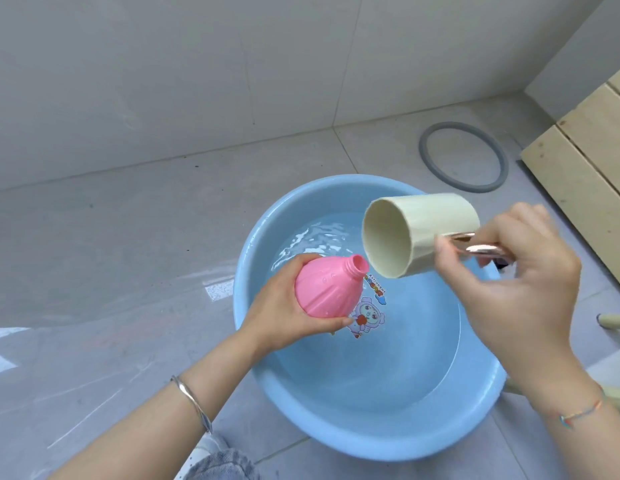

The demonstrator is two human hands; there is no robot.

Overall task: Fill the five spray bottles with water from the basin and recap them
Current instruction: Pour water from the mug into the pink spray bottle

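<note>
Cup tipped beside bottle mouth

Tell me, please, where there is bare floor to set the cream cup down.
Widest bare floor lies left of the blue basin, up to the wall. A smaller patch sits between basin rim and grey ring. The right is crowded by wooden boards.

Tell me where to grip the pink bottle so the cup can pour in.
Grip the bottle round its wide body, from the left and underneath, as the left hand does. It tapers to a narrow open neck tilted toward the cup, so a low hold leaves the mouth clear.
</note>
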